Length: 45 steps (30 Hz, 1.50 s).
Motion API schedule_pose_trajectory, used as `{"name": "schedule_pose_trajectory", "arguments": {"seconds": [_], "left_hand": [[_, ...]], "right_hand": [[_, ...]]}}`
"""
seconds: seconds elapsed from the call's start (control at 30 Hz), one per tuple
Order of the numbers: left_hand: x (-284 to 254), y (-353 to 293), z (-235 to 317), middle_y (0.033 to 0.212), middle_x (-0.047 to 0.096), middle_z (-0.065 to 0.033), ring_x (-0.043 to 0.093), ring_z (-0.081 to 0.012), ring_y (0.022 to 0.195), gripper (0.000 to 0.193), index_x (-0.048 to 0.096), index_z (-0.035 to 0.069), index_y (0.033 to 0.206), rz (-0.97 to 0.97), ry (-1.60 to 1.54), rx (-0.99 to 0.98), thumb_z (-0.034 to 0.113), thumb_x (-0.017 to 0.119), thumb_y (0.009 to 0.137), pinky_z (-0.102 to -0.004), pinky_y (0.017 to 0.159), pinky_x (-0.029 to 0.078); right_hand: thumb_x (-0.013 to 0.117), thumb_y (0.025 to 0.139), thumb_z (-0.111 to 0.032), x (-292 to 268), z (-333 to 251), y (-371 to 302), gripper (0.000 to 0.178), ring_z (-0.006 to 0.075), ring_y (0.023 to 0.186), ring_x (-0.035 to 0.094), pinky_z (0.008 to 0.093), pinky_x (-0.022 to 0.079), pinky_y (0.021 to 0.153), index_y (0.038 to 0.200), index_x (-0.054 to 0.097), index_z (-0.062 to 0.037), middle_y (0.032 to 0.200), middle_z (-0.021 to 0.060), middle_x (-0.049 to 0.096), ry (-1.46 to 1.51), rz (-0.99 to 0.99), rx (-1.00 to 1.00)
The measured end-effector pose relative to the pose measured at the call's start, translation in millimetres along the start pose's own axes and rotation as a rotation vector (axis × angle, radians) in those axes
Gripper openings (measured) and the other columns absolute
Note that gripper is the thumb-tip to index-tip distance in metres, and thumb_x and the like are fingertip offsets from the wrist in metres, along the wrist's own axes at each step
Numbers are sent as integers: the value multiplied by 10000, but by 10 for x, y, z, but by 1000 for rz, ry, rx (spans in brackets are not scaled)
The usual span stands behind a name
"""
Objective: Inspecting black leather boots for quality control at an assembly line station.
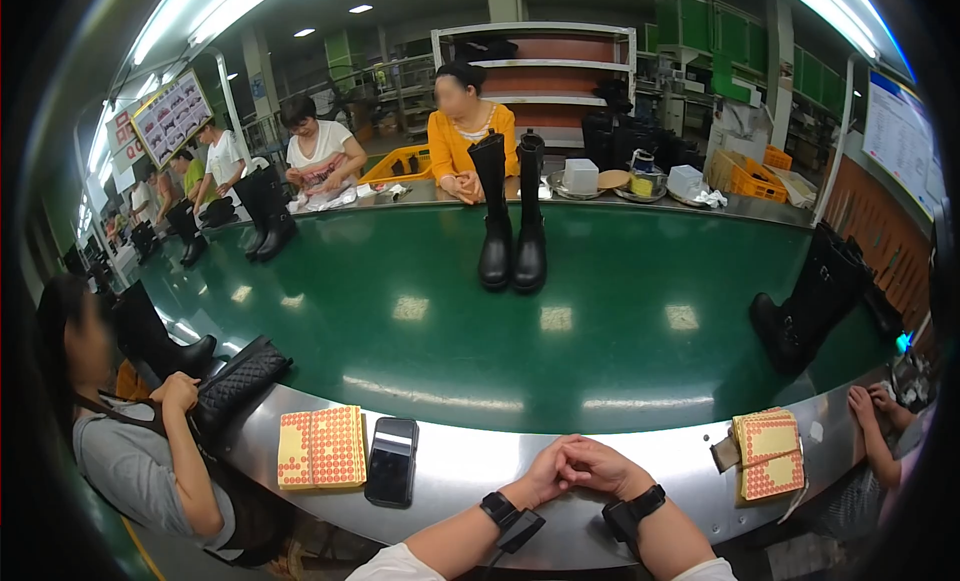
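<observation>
My left hand (547, 471) and my right hand (608, 468) are clasped together above the metal table edge (450, 526), fingers laced and closed, with no object showing in them. Each wrist wears a black strap with a small black device. To the left of my hands lies a black smartphone (392, 463), screen up. Beside it sits a banded stack of yellow sheets (322, 448) covered in red round stickers. Another such stack (768, 456) rests to the right. Across the green belt (600, 351), a pair of tall black boots (513, 241) stands upright.
More black boots stand on the belt at the right (815, 306) and far left (265, 221). A person at left (150, 461) leans by a quilted boot (240, 381). Another person's hands (875, 406) show at right. Across the belt, people work near orange crates (755, 178).
</observation>
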<state>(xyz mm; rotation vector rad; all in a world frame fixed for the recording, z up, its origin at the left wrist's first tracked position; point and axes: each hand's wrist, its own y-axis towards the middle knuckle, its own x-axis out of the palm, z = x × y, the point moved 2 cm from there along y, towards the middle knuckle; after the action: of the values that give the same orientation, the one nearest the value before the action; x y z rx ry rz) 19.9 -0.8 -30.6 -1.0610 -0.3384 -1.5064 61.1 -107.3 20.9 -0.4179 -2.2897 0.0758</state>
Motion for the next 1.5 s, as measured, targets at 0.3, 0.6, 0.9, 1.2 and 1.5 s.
{"name": "schedule_pose_trajectory", "arguments": {"seconds": [0.3, 0.6, 0.9, 1.2, 1.5], "left_hand": [[69, -72, 39, 790, 628, -58, 616, -122, 532, 434, 500, 54, 1192, -9, 45, 16, 401, 396, 951, -175, 311, 328], [98, -101, 53, 788, 622, -40, 624, -105, 564, 415, 516, 62, 1171, -9, 47, 35, 391, 385, 954, -169, 323, 305], [102, -88, 31, 772, 614, -31, 633, -125, 570, 421, 520, 70, 1157, -32, 35, 26, 416, 392, 955, -173, 328, 299], [3, -11, -40, 824, 655, -84, 655, -173, 536, 444, 474, 25, 1218, -15, -49, 16, 371, 360, 964, -162, 314, 400], [-35, 44, -54, 870, 660, -93, 673, -166, 594, 437, 483, 37, 1213, -38, 18, 15, 372, 347, 967, -148, 311, 372]], "right_hand": [[440, 979, -217, -7, 3, -4, 320, 84, 473, 455, 316, 541, 718, 880, 599, 43, 623, 44, 535, -28, 30, 2], [448, 976, -219, 2, -1, -10, 318, 84, 465, 457, 322, 542, 719, 872, 601, 40, 622, 50, 549, -38, 30, -6], [423, 981, -232, -8, 8, -15, 348, 89, 465, 464, 323, 536, 713, 858, 608, 36, 626, 58, 561, -53, 59, 2], [417, 974, -278, 18, 7, -5, 397, 114, 466, 461, 322, 533, 650, 812, 605, 32, 608, 78, 553, -94, 103, -21], [430, 963, -285, -39, 34, 12, 399, 170, 529, 519, 331, 513, 665, 797, 597, 37, 620, 92, 572, -106, 79, -17]]}}
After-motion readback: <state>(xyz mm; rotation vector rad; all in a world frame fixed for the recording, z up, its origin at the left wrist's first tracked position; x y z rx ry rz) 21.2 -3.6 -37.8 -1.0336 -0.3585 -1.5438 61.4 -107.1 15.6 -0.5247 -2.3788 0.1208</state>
